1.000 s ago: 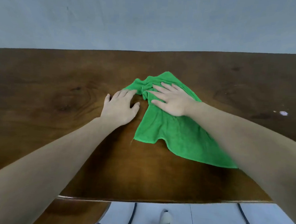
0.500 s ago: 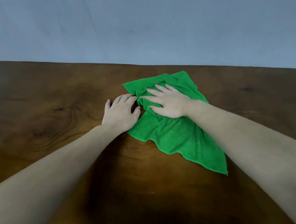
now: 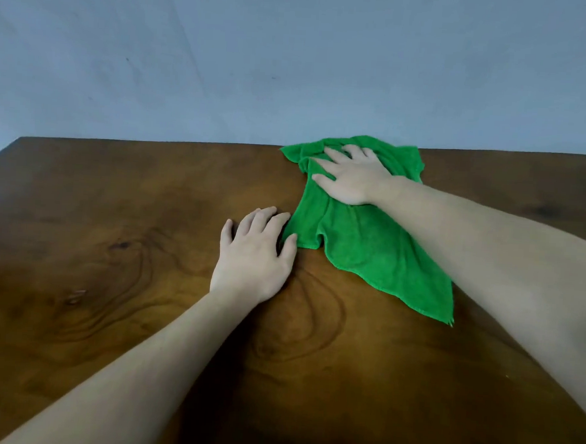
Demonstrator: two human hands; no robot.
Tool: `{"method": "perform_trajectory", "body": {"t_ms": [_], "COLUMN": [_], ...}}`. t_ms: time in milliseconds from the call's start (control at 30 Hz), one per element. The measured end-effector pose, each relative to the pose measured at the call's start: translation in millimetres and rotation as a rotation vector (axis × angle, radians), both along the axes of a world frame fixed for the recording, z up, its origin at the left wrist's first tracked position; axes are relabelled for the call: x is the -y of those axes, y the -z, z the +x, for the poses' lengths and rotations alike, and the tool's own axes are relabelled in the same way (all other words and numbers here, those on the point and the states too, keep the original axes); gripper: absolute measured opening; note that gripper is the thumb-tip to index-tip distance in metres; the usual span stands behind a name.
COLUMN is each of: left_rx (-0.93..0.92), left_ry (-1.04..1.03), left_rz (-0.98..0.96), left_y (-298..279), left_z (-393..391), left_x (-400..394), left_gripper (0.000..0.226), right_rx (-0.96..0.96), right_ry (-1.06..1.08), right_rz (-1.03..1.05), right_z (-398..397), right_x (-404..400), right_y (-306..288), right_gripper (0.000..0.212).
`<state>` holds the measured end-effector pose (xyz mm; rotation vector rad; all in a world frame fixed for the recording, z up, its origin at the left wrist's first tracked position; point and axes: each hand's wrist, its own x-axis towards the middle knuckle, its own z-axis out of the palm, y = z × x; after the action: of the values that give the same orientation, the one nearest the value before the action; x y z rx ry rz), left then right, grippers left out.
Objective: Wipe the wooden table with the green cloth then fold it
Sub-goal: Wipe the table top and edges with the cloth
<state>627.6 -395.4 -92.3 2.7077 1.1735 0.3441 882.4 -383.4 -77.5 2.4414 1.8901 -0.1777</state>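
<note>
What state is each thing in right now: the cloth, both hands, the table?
green cloth: unfolded, rumpled, lying on the table, far end bunched at the table's far edge.
right hand: flat, fingers spread, pressing on the cloth's far end.
left hand: open, palm down on bare wood, fingertips at the cloth's near-left edge.
wooden table: bare dark wood apart from the cloth.
</note>
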Motion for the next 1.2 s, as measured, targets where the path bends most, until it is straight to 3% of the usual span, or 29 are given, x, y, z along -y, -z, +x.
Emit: {"method": "perform_trajectory", "body": {"t_ms": [267, 767, 933, 1200], "left_rx": [-0.009, -0.046, -0.021, 0.215], "left_ry": [-0.007, 0.011, 0.035, 0.148], "left_rz": [0.003, -0.029, -0.041, -0.165], "left_y": [0, -4, -5, -16], "left_z": [-1, -2, -4, -22], "left_x": [-1, -2, -2, 23], "left_gripper": [0.052, 0.054, 0.054, 0.048], "right_rx": [-0.037, -0.046, -0.103, -0.078], "right_ry": [-0.275, 0.138, 0.251, 0.099], "right_rz": [-0.006, -0.013, -0.051, -0.074], "right_z": [-24, 60, 8, -124], "right_x": [-47, 63, 90, 184], "right_y": [-6, -2, -2, -5], "right_gripper": [0.066, 0.063, 0.059, 0.079]}}
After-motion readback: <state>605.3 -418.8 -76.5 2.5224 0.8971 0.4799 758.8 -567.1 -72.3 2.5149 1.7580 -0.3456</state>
